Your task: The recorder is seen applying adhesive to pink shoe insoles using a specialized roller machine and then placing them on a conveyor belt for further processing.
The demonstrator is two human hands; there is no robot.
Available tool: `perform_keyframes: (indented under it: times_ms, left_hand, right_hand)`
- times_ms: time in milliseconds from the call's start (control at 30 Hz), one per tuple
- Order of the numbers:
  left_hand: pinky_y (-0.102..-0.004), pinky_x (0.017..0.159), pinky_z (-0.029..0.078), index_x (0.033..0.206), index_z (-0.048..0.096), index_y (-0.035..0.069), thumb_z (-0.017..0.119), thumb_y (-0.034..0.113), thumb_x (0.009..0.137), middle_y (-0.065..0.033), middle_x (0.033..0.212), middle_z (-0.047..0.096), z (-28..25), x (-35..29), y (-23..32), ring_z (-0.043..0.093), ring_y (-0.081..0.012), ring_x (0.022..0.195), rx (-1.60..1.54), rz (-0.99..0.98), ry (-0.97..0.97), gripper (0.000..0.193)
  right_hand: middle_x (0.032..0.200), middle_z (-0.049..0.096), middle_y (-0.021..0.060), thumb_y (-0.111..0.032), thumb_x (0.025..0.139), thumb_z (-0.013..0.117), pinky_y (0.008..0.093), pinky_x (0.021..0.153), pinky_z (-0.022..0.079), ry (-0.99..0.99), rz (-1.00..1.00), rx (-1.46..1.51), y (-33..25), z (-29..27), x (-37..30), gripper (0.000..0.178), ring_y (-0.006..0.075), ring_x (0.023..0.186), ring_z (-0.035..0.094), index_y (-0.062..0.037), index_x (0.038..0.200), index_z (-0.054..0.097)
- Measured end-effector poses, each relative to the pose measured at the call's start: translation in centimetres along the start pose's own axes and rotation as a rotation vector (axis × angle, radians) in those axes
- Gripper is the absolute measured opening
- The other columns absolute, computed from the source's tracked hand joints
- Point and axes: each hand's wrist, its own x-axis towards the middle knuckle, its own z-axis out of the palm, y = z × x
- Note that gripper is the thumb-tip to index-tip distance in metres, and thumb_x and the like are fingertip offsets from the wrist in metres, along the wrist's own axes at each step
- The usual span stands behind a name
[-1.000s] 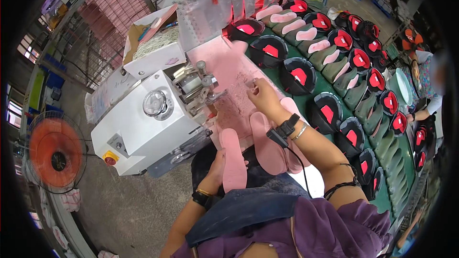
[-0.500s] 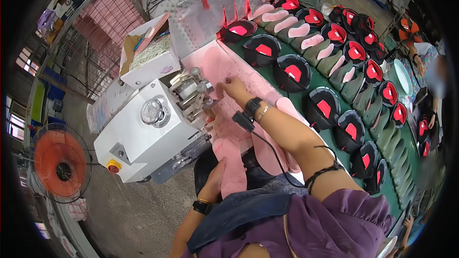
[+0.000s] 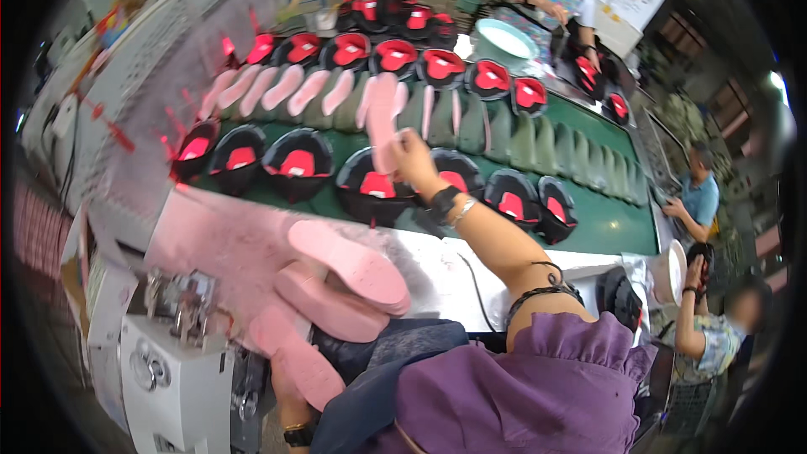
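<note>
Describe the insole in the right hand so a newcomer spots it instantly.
Find the green tabletop. Above it, over dark uppers, the right hand holds up a pink insole. Unlike the pink insoles lying among the green forms, this one is hand-held.

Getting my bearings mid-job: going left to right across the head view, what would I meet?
White boxy machine, flat pink insole at the left hand, upright pink insole in the right hand, round pale-green basin, white round tub.

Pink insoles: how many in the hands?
2: one pink insole in the right hand, another insole in the left hand; more could be hidden behind either.
</note>
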Motion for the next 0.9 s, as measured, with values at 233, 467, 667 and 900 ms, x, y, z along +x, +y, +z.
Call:
perform_keyframes:
  times_ms: [233,467,667,900]
  left_hand:
    - [-0.0414,0.092,0.051,0.122,0.054,-0.004,0.039,0.035,0.097,-0.0179,0.108,0.065,3.9,-0.2,0.4,0.064,-0.0300,0.102,-0.003,0.036,-0.031,0.048]
    - [-0.0391,0.095,0.049,0.127,0.053,0.001,0.044,0.031,0.100,-0.0114,0.119,0.061,3.8,0.3,-0.8,0.061,-0.0260,0.109,-0.034,-0.021,0.016,0.041]
    - [-0.0370,0.092,0.051,0.123,0.056,0.000,0.051,0.028,0.099,-0.0117,0.115,0.063,1.7,-1.8,-1.9,0.062,-0.0237,0.104,0.030,0.091,0.063,0.037]
    - [-0.0276,0.076,0.051,0.114,0.062,-0.003,0.056,0.020,0.098,-0.0055,0.102,0.064,5.0,1.5,0.1,0.061,-0.0128,0.090,0.330,0.368,0.167,0.029]
  right_hand:
    - [0.082,0.069,0.0177,-0.017,0.080,0.066,0.0375,0.053,0.055,0.409,0.343,-0.433,11.5,-25.9,2.6,0.037,0.0248,0.057,0.068,-0.0071,0.115,0.061]
    - [0.090,0.070,0.0145,-0.006,0.078,0.061,0.0329,0.056,0.055,0.492,0.409,-0.383,18.8,-33.4,5.8,0.046,0.0226,0.071,0.069,-0.0017,0.124,0.059]
    - [0.082,0.064,0.0040,-0.008,0.082,0.064,0.0283,0.062,0.048,0.127,-0.196,-0.182,6.5,-6.5,1.6,0.026,0.0097,0.072,0.058,-0.0027,0.107,0.064]
    - [0.094,0.064,0.0142,-0.034,0.090,0.061,0.0407,0.075,0.050,-0.881,-0.622,-0.240,-7.6,11.7,-20.1,0.033,0.0271,0.084,0.062,-0.0036,0.102,0.064]
